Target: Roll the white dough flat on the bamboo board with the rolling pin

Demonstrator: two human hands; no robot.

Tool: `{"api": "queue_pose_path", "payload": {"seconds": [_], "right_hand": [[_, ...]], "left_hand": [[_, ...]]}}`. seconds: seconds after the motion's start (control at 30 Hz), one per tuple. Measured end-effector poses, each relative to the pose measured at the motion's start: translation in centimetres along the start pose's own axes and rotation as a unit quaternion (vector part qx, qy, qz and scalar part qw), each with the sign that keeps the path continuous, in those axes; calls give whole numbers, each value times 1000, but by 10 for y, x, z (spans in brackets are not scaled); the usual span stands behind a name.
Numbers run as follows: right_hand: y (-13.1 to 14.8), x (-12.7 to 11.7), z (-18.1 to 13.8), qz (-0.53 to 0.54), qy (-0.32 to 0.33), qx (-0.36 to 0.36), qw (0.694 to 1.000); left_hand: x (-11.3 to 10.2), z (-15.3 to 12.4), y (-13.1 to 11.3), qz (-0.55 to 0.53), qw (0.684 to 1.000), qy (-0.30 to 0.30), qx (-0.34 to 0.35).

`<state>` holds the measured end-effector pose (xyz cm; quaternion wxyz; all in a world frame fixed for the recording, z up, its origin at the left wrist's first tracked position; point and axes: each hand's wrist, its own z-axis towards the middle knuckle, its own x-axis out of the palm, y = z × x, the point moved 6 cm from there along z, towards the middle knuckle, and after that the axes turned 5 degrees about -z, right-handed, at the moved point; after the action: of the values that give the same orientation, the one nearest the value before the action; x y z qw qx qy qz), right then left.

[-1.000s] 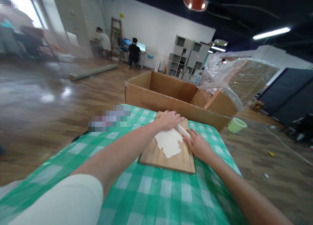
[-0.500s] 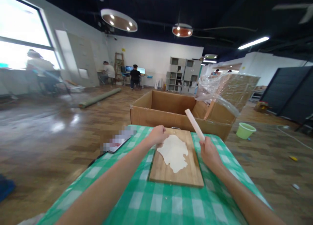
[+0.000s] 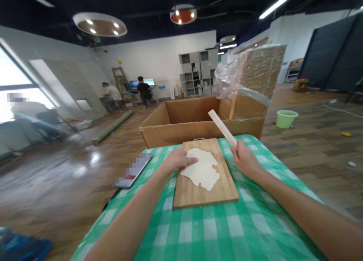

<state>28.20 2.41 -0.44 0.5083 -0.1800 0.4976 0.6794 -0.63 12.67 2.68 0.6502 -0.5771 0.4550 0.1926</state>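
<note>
A thin, pale sheet of rolled dough (image 3: 202, 170) with a ragged edge lies on a wooden cutting board (image 3: 204, 201). My left hand (image 3: 179, 159) is at the dough's left edge, its thumb stretched over the top and the other fingers curled in, partly hidden; it appears to grip the edge. In my right hand (image 3: 246, 159), closed around the lower end, a pale rolling pin (image 3: 222, 128) is held up at a slant, tilting left and away. This hand is above the tablecloth, just right of the board, and the pin is apart from the dough.
A green checked tablecloth (image 3: 181, 230) covers the table. A flat tablet-like thing (image 3: 136, 172), partly blurred out, is at its left edge. Beyond stands a large open cardboard box (image 3: 181, 134). A green bucket (image 3: 286, 119) is on the floor at right. Several people sit farther back.
The view has tilted down and turned right. My left thumb now reaches out over the dough, where the fingers were bunched at its upper left edge. The right hand still holds the rolling pin up.
</note>
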Motion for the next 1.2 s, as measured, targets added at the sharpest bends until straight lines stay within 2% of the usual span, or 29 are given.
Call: {"api": "queue_pose_path", "payload": {"seconds": [0.13, 0.23, 0.33, 0.5, 0.6, 0.7, 0.77, 0.83, 0.9, 0.97, 1.0, 1.07, 1.1, 1.13, 1.17, 1.2], "right_hand": [[2, 2, -1, -5, 7, -8, 1000], [3, 3, -1, -5, 13, -7, 1000], [4, 4, -3, -5, 19, -7, 1000], [6, 4, -4, -7, 17, -18, 1000], [6, 1, -3, 1, 10, -27, 1000], [5, -1, -2, 2, 3, -27, 1000], [4, -1, -2, 2, 0, -27, 1000], [3, -2, -2, 0, -4, -24, 1000], [3, -2, -2, -3, -10, -17, 1000], [2, -4, -1, -5, -20, -9, 1000], [2, -6, -1, -5, -25, -5, 1000], [2, -9, 0, -1, -32, 2, 999], [2, -10, 0, 1, -35, 6, 999], [2, -11, 0, 2, -38, 9, 999], [2, -12, 0, 3, -39, 12, 999], [2, -13, 0, 3, -40, 14, 999]], "left_hand": [[-2, -1, -1, 20, 1000, 20, -12], [-7, -3, -7, 33, 999, -22, -15], [-10, -5, -9, 0, 997, -64, -32], [4, -5, -7, -89, 995, 14, -34], [1, -1, -10, -106, 994, 6, 4], [-14, 2, -17, -112, 991, -56, 46], [-33, -2, -27, -105, 980, -146, 82], [-52, -15, -41, -90, 955, -247, 138], [-64, -31, -57, -76, 930, -296, 205], [-66, -44, -71, -59, 924, -269, 266], [-63, -48, -77, -47, 930, -217, 292], [-49, -50, -82, -32, 945, -62, 321], [-43, -50, -81, -35, 946, 10, 321], [-39, -48, -77, -46, 947, 57, 314], [-38, -44, -73, -58, 950, 71, 299], [-40, -38, -67, -65, 956, 54, 280]]}}
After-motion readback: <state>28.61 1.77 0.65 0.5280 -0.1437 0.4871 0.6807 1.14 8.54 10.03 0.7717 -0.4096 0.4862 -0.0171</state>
